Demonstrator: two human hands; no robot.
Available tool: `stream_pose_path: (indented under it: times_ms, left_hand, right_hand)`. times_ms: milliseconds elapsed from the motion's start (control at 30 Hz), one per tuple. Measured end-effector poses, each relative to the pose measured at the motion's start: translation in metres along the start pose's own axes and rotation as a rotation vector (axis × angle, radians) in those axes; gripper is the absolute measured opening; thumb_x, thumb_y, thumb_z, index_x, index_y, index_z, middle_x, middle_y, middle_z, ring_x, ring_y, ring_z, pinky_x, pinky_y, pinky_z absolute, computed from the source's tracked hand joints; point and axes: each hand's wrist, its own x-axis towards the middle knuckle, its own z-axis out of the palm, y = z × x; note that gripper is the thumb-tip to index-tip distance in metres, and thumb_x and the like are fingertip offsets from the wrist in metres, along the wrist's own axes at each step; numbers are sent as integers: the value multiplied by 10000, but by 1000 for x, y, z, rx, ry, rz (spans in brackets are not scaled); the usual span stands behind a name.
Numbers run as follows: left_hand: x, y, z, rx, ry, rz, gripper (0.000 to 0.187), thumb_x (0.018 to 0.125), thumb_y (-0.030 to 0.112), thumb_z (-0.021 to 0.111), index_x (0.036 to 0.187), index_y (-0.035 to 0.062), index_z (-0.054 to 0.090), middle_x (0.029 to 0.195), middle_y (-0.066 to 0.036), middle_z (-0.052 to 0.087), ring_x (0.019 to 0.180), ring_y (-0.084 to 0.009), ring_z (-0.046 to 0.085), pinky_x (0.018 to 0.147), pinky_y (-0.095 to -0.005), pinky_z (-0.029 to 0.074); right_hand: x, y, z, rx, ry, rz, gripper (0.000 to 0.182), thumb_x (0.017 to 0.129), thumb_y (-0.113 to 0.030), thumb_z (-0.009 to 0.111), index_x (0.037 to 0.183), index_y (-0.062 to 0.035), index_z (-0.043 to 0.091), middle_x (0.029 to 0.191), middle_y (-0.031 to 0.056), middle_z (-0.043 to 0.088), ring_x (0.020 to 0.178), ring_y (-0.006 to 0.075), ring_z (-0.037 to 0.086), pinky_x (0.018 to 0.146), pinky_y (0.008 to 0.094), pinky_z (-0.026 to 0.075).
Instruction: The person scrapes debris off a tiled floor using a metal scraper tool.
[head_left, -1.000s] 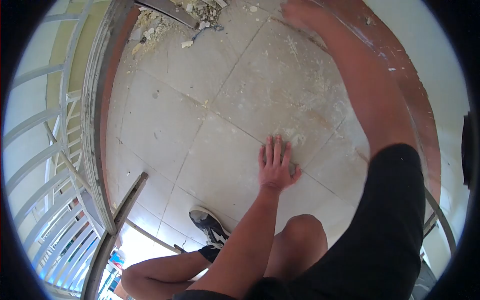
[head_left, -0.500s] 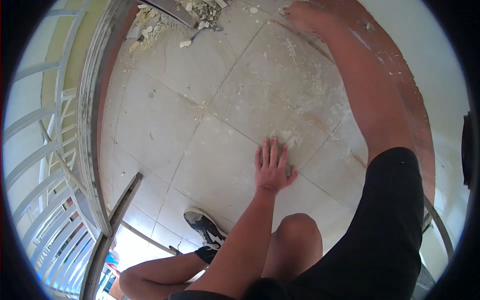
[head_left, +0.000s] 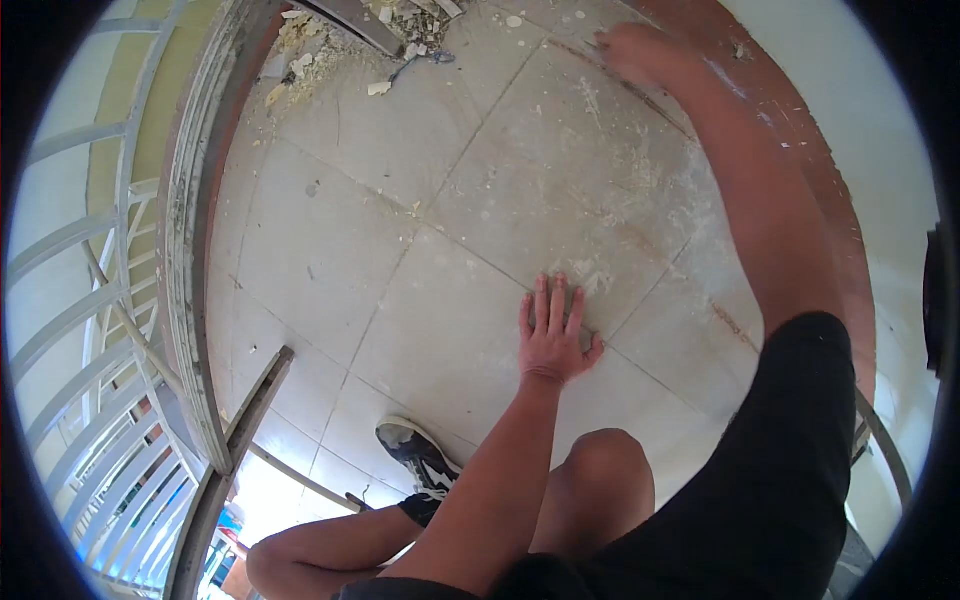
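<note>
My left hand [head_left: 555,335] lies flat on the pale floor tiles [head_left: 450,330], palm down with its fingers spread, near a joint between tiles. Far off at the top right, my right hand [head_left: 645,62] is closed low over the floor, beside the reddish-brown strip [head_left: 790,110] along the wall. Its fingers curl under and are slightly blurred, so what they hold, if anything, cannot be made out. A dark, narrow line [head_left: 650,103] marks the floor just below that hand. Whitish scuffs [head_left: 590,275] show on the tiles between the two hands.
Plaster rubble [head_left: 300,65] and chips lie at the top left around a metal bar [head_left: 365,28]. A worn frame rail [head_left: 190,230] and white railings [head_left: 70,245] run down the left side. My shoe [head_left: 415,450] and bent knees are below; a white wall [head_left: 850,90] curves at right.
My right hand has come slightly back and to the right, still low by the strip. My left hand stays flat on the tiles; the whole view has shifted a little.
</note>
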Motion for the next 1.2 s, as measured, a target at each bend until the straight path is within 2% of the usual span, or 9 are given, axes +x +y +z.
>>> stream_pose_path:
  times_ms: [200, 300, 367, 700, 767, 900, 967, 1033, 1200]
  left_hand:
    - [0, 1, -1, -10, 21, -2, 710, 760, 464, 579, 1356, 108, 429, 1516, -173, 225, 1424, -377, 146, 1127, -547, 115]
    - [0, 2, 0, -25, 18, -8, 709, 757, 457, 586, 1353, 106, 430, 1515, -169, 228, 1423, -377, 152, 1124, -551, 125]
    - [1, 2, 0, -25, 25, -3, 713, 755, 455, 587, 1356, 107, 427, 1514, -169, 231, 1422, -377, 155, 1123, -552, 130]
    - [0, 1, -1, -16, 14, -9, 690, 754, 461, 577, 1333, 103, 469, 1512, -170, 239, 1424, -375, 146, 1125, -546, 128]
    - [1, 1, -1, -10, 4, -12, 692, 753, 461, 579, 1334, 103, 467, 1511, -170, 242, 1424, -375, 146, 1125, -545, 129]
    - [2, 2, -3, -28, -14, -24, 691, 751, 460, 581, 1330, 99, 468, 1506, -170, 254, 1419, -378, 162, 1123, -545, 131]
    - [0, -1, -3, -25, 6, -13, 691, 751, 461, 580, 1328, 98, 469, 1507, -169, 253, 1419, -378, 166, 1124, -543, 129]
    - [0, 2, 0, -43, 36, 6, 690, 751, 461, 580, 1327, 97, 471, 1508, -168, 252, 1418, -377, 170, 1125, -542, 127]
    - [1, 1, 0, -6, 40, -5, 695, 745, 453, 584, 1330, 97, 465, 1505, -167, 259, 1415, -376, 181, 1126, -539, 129]
  right_hand:
    - [19, -9, -10, 92, 194, -33, 376, 917, -247, 448, 1240, -93, 566, 1106, 224, 615, 1029, 338, 603, 895, 444, 475]
    - [-30, -31, -53, 314, 124, 284, 350, 927, -155, 413, 1163, 3, 618, 1137, 183, 626, 993, 271, 621, 800, 410, 506]
    - [-36, -33, -68, -54, -321, 174, 383, 929, -158, 409, 1223, 16, 581, 1226, 182, 589, 1016, 270, 611, 831, 397, 495]
    - [-31, -34, -58, 172, -211, 315, 388, 930, -179, 416, 1211, 28, 585, 1214, 175, 594, 1045, 271, 597, 884, 427, 467]
    - [-22, -24, -51, -47, -77, -4, 385, 926, -171, 412, 1198, 37, 587, 1224, 177, 585, 1060, 268, 587, 891, 433, 460]
    - [17, -29, -39, 286, 44, 277, 348, 892, -154, 436, 1097, 34, 645, 1140, 182, 628, 992, 296, 614, 852, 443, 476]
    - [89, 43, 29, -13, 180, -71, 371, 925, -247, 442, 1248, -113, 564, 1058, 205, 633, 998, 338, 611, 884, 444, 475]
    - [-8, 10, -12, 124, -124, 126, 372, 926, -239, 438, 1257, -126, 562, 1012, 205, 641, 962, 348, 614, 887, 428, 472]
    - [-27, 32, 16, -17, 139, -129, 401, 936, -241, 432, 1314, -144, 523, 979, 218, 643, 922, 341, 625, 866, 411, 485]
